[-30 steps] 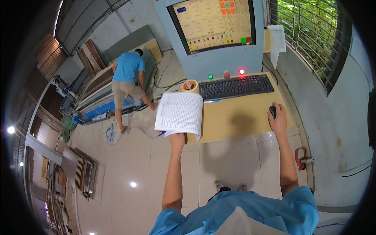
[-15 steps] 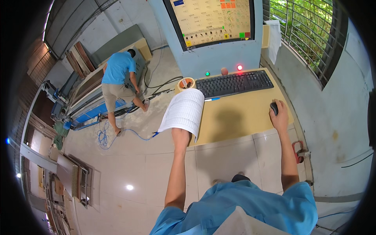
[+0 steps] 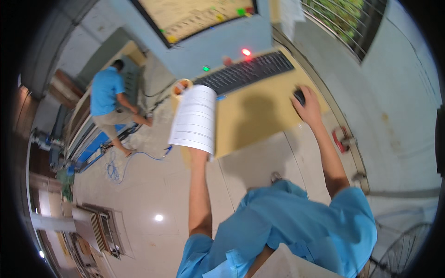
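Observation:
My left hand (image 3: 199, 154) grips a curled, printed sheet of paper (image 3: 193, 119) above the left end of the tan desk board (image 3: 252, 118); its fingers are hidden behind the paper. On the board's right side, my right hand (image 3: 310, 110) is closed over a black computer mouse (image 3: 299, 96). A black keyboard (image 3: 243, 73) lies along the back of the board. Beside it, at the sheet's top edge, sits a roll of tape (image 3: 181, 86). Part of a blue pen (image 3: 221, 97) shows from the sheet's right edge.
Behind the keyboard stands a light blue cabinet (image 3: 185, 58) with a lit screen (image 3: 199, 18) and red and green lights. At left, a person in a blue shirt (image 3: 107, 92) bends beside a machine. A blue hose (image 3: 112, 169) coils on the floor. A barred window (image 3: 345, 21) is at right.
The view has tilted and shifted, so the desk and screen sit further up and left, with some blur. Both hands keep their places on the paper and mouse.

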A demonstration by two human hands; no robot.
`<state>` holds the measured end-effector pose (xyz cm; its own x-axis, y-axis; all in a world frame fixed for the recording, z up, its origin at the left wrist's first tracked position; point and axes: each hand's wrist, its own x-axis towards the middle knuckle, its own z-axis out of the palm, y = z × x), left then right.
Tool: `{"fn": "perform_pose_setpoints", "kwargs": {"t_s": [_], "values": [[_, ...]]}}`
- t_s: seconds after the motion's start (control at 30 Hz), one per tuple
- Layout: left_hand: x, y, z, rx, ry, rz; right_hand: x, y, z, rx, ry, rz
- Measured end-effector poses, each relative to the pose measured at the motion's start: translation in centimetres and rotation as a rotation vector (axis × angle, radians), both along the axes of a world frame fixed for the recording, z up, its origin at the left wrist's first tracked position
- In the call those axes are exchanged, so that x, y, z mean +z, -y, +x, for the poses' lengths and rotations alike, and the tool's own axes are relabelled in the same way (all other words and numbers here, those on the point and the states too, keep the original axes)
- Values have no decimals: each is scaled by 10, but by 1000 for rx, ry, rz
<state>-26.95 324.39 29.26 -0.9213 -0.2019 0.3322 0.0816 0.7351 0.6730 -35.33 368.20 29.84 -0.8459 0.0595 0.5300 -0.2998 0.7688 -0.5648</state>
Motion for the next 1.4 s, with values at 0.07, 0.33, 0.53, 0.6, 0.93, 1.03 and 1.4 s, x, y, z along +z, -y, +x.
{"fn": "perform_pose_setpoints", "kwargs": {"t_s": [0.07,0.33,0.53,0.6,0.93,1.03,1.4], "values": [[-7,-8,1,-8,143,13,5,-11,-9,66,3,-132],[37,-38,-10,-180,-92,-718,32,-31,-85,152,4,170],[62,-61,-9,-148,95,-745,21,-17,-138,243,2,315],[62,-64,-9,-121,52,-665,13,-18,-146,255,40,367],[63,-66,1,-28,-9,-585,28,-29,-156,146,-57,376],[64,-61,6,53,-34,-571,33,-5,-152,297,-98,328],[43,-48,17,136,-103,-478,35,-7,-155,306,-158,238]]}}
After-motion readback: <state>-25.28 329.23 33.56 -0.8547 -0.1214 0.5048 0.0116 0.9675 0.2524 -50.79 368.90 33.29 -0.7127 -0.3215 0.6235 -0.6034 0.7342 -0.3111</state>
